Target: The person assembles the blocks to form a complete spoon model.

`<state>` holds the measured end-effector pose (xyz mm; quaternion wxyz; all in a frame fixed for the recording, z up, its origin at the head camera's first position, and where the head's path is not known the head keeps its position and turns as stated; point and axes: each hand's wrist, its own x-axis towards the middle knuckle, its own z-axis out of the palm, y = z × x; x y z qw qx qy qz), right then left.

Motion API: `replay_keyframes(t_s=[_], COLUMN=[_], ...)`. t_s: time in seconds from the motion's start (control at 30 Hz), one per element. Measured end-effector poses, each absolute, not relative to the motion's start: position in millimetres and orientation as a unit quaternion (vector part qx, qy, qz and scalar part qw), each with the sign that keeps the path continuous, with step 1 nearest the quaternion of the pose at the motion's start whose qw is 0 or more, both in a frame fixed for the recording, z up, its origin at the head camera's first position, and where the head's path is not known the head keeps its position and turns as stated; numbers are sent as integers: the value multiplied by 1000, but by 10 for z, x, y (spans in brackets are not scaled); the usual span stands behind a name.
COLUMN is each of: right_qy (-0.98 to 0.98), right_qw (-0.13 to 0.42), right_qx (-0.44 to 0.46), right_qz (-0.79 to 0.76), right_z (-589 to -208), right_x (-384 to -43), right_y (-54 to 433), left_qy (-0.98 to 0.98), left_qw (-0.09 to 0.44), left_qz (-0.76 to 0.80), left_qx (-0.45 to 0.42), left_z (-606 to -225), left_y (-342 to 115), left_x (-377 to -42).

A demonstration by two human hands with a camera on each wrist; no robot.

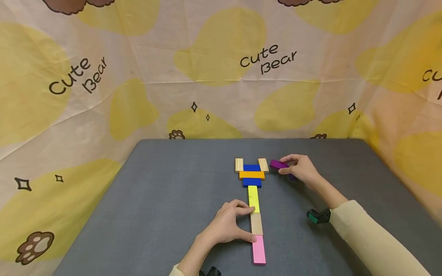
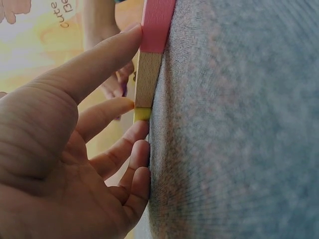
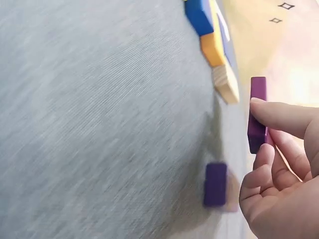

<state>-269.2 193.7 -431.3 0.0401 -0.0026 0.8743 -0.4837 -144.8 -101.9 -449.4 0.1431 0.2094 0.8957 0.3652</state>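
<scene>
In the head view, my left hand [image 1: 228, 222] lies along the left side of a row of blocks. Its thumb touches the pink block [image 1: 259, 250] and its index fingertip the yellow block [image 1: 253, 198], with a bare wooden block [image 1: 256, 224] between. My right hand [image 1: 300, 170] pinches a purple block [image 3: 257, 114] between thumb and fingers, raised off the table. Under that hand a second purple block [image 3: 215, 184] rests on the table. Beyond the yellow block lie a blue block [image 1: 252, 183], an orange block [image 1: 251, 175] crosswise and another blue block [image 1: 251, 167].
Two ribbed wooden blocks [image 1: 239, 165] stand out at the far end of the row, one on each side. The grey table [image 1: 165, 199] meets a printed cloth [image 1: 214, 57] at the back. A black wrist device [image 1: 319, 216] shows by the right sleeve.
</scene>
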Motion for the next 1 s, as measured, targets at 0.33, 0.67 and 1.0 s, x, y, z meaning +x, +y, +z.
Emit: replay_keyframes(t_s=[0.33, 0.67, 1.0], right_qy=[874, 891, 893], right_qw=[34, 24, 18], right_qx=[-53, -70, -67], right_qz=[-482, -449, -444], right_z=[-4194, -4302, -4352], right_x=[-2919, -3088, -3125], right_y=[1529, 1243, 1166], left_qy=[896, 896, 894], left_qw=[150, 151, 154], left_qz=[365, 367, 367], left_qx=[205, 202, 205], left_z=[-4480, -4474, -4476], left_y=[-1017, -1020, -1018], left_x=[-1439, -1455, -1451])
